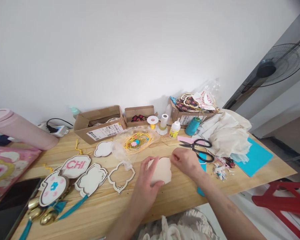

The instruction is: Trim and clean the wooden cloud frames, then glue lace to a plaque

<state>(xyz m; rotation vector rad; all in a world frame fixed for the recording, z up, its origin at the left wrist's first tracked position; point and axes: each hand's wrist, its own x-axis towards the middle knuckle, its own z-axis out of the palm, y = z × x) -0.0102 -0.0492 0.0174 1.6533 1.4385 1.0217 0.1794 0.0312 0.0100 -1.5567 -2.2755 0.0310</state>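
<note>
My left hand [148, 180] holds a flat, cream-coloured piece with a scalloped outline [163, 170], fingers over its left side and thumb along the lower edge. Closed at the upper right edge of that piece is my right hand [186, 161]; its fingertips are hidden, so I cannot make out what they pinch. Black-handled scissors [198, 146] lie just behind my right hand, over a blue strip [202, 191]. To the left of my left hand rests a scalloped wooden frame [121, 177]. A plastic bag with yellow cord [137, 142] lies behind it.
Finished-looking ornaments [76, 166] and a dark tablet [12, 203] occupy the left. Along the wall stand cardboard boxes [100, 125], a glue bottle [174, 129] and a teal thread cone [193, 126]. White cloth [225, 133] and blue sheets [255, 156] lie at the right, near a red stool [282, 200].
</note>
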